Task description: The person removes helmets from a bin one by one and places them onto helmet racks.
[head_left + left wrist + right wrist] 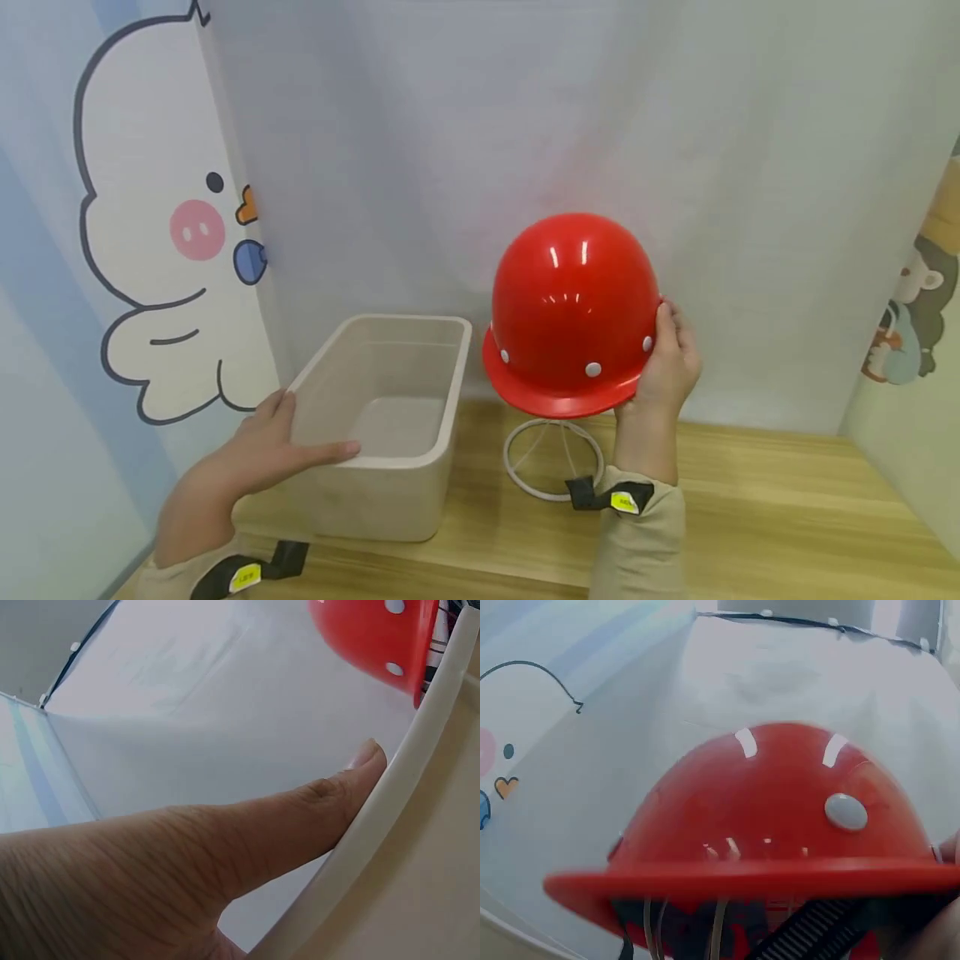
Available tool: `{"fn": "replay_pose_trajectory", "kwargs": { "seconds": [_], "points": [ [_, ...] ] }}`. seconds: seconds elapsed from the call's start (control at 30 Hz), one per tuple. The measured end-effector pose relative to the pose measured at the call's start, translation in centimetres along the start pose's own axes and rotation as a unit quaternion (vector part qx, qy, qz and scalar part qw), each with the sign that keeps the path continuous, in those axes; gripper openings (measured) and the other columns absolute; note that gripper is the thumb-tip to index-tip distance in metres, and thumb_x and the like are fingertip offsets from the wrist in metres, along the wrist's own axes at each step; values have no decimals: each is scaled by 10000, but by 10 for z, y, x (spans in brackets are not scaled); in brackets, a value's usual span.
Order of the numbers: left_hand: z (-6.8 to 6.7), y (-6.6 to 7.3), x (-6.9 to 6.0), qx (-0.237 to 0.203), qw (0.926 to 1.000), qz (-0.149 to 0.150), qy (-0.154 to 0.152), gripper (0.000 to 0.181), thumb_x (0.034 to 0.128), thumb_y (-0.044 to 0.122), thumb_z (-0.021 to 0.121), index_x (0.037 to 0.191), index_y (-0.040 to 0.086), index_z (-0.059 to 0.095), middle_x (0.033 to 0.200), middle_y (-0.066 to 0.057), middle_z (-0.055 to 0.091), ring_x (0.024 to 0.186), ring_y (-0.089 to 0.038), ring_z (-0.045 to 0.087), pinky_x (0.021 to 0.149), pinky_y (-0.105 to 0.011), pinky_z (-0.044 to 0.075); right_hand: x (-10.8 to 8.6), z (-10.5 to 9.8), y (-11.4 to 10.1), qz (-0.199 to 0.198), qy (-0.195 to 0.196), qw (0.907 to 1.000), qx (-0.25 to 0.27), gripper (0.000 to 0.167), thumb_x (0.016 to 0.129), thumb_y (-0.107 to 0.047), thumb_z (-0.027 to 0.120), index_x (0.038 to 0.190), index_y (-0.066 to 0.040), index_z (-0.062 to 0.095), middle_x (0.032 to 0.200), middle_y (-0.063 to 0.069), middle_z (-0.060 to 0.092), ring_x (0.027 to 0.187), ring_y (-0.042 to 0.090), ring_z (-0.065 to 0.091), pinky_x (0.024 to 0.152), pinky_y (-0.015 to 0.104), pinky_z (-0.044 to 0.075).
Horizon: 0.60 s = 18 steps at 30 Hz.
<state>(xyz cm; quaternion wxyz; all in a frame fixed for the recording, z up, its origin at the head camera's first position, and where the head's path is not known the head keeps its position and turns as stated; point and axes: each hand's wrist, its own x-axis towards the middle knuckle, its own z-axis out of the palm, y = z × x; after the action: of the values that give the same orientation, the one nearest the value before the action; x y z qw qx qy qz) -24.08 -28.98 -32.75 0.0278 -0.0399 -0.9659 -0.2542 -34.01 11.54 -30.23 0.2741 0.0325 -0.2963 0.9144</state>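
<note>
A glossy red hard hat point(573, 308) with white rivets is held up over the table, brim downward and towards me. My right hand point(663, 367) grips its right edge at the brim. In the right wrist view the hard hat point(780, 810) shows a dark ribbed strap point(802, 930) and pale cords underneath. My left hand point(262, 446) rests on the near-left corner of a beige plastic bin point(390, 500). Its straight thumb point(322, 802) lies along the rim, the other fingers at the left side. I see nothing inside the visible part of the bin.
Below the hard hat is a white ring point(517, 479) with thin cords; whether they join the hat, I cannot tell. Wood-grain table point(780, 517) extends to the right. A grey-white curtain point(375, 167) stands behind, with cartoon-printed panels point(142, 167) at the sides.
</note>
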Motion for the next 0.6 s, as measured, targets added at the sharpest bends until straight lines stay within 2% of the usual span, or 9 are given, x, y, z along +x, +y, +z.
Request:
{"fn": "replay_pose_trajectory", "kwargs": {
  "seconds": [0.03, 0.1, 0.17, 0.23, 0.4, 0.6],
  "points": [
    [0, 0, 0, 14, 10000, -5, 9, 1159, 795, 630, 749, 1561, -15, 165, 1479, -350, 303, 1249, -516, 436, 913, -675, 449, 3, -4, 0, 414, 9, 9989, 211, 262, 959, -233, 702, 1150, -54, 711, 1148, 64, 681, 1055, 206, 631, 900, 320, 555],
    [0, 0, 0, 67, 10000, 14, 56, 1156, 796, 631, 747, 1558, -22, 173, 1477, -358, 302, 1247, -532, 436, 910, -674, 449, 8, -11, 1, 1195, -96, 9911, 573, 211, 992, -224, 645, 1110, -61, 707, 1074, 42, 693, 993, 188, 638, 871, 304, 556],
    [1, 0, 0, 79, 9999, 30, 71, 1150, 797, 626, 748, 1553, -27, 179, 1472, -362, 304, 1239, -533, 443, 908, -673, 451, 11, -17, 1, 1742, -308, 9812, 767, 210, 1018, -227, 582, 1085, -64, 697, 1024, 27, 701, 940, 179, 639, 834, 301, 553],
    [2, -1, 0, 132, 9999, 25, 85, 1157, 798, 631, 744, 1550, -40, 175, 1477, -369, 293, 1239, -549, 440, 907, -676, 450, 12, -21, 1, 2077, -532, 9726, 893, 234, 1039, -238, 524, 1083, -77, 688, 1016, 16, 706, 926, 172, 638, 823, 301, 544],
    [0, -2, -1, 148, 9999, 17, 54, 1171, 806, 632, 735, 1563, -41, 148, 1495, -378, 268, 1253, -578, 418, 910, -704, 437, 14, -23, 1, 1836, -959, 9758, 697, 255, 1053, -237, 487, 1117, -78, 676, 1081, 13, 683, 973, 178, 616, 860, 321, 532],
    [0, -3, -1, 74, 9999, 77, 5, 1154, 813, 614, 739, 1569, -25, 146, 1490, -375, 279, 1253, -564, 424, 903, -709, 440, 13, -22, 1, 1730, -1017, 9774, 659, 232, 1034, -232, 526, 1124, -93, 688, 1101, 6, 692, 996, 176, 620, 890, 327, 521]
  ]
}}
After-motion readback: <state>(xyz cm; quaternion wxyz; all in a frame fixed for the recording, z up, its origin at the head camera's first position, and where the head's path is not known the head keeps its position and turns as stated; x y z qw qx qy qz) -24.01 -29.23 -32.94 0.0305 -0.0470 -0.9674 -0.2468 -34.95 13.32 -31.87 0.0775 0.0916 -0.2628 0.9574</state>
